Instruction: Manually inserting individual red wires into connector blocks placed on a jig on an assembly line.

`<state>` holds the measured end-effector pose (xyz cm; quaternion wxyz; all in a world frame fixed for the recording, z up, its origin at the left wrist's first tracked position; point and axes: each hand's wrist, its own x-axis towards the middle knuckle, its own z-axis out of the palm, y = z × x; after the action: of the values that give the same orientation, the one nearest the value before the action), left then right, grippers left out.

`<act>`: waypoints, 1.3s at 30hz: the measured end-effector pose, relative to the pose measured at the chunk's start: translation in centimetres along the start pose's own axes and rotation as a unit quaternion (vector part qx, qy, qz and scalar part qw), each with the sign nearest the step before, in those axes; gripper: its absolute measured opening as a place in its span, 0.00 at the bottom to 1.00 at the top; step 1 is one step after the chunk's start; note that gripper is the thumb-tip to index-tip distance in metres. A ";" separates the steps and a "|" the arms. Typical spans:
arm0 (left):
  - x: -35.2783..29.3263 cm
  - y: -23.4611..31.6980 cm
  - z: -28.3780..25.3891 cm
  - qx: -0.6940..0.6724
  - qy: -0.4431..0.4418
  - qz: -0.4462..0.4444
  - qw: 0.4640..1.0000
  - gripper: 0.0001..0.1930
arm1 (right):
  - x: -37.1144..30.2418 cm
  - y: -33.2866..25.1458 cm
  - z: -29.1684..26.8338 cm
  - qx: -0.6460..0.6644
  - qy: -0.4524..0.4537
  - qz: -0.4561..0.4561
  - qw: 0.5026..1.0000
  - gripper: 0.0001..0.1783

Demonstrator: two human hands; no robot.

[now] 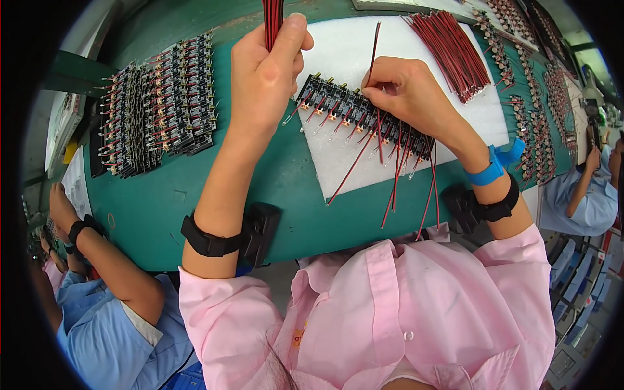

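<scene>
My left hand (270,71) is closed round a bundle of red and black wires (273,23), raised above the table. Over a row of small black circuit boards (344,107), my right hand (413,94) pinches a single red and black wire (374,52) between thumb and fingertips. The wire stands nearly upright, its lower end among the boards. Several red and black wires (395,182) hang from the row's right part toward me. Small clear bulbs poke out along its near side. The row lies on a white foam sheet (325,175).
A pile of red and black wires (452,55) rests on the foam's far right. Stacked rows of finished-looking boards (159,104) stand at the left of the green table (195,214). More small parts in strips (533,123) lie at right. People in blue shirts sit on both sides.
</scene>
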<state>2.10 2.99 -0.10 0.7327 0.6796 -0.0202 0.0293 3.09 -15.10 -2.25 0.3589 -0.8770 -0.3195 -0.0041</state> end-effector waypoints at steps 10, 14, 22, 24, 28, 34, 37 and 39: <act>0.9 -0.8 -0.6 -0.242 -0.039 -0.131 0.961 0.13 | -0.1 -0.9 -0.2 -0.122 -0.025 -0.072 0.990 0.03; 0.7 -1.6 0.5 -0.306 -0.012 -0.154 0.939 0.14 | -0.5 -2.0 -0.7 -0.208 -0.063 -0.095 0.971 0.03; 0.4 -2.3 0.4 -0.329 -0.052 -0.140 0.933 0.17 | 0.1 -2.0 -1.4 -0.198 -0.040 -0.098 0.974 0.05; 0.0 -1.7 1.3 -0.331 -0.053 -0.132 0.933 0.17 | 0.5 -2.2 -1.6 -0.170 -0.024 -0.081 0.982 0.05; -0.5 -1.3 2.1 -0.327 -0.070 -0.114 0.936 0.18 | 2.1 -4.0 -1.2 0.098 -0.012 0.030 0.995 0.05; -0.4 -1.5 2.3 -0.316 -0.117 -0.093 0.937 0.19 | 2.8 -2.7 -0.1 0.173 -0.003 0.040 0.984 0.07; -0.6 -1.5 2.3 -0.322 -0.106 -0.096 0.936 0.19 | 2.6 -3.0 -0.5 0.232 -0.018 0.069 0.970 0.07; -0.5 -1.6 2.1 -0.326 -0.100 -0.097 0.935 0.19 | 2.5 -3.3 -1.1 0.317 -0.042 0.137 0.938 0.06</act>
<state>1.73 0.78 -1.61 0.9077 0.4011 -0.0355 -0.1184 3.48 -12.58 1.20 0.6016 -0.7524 -0.1961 0.1830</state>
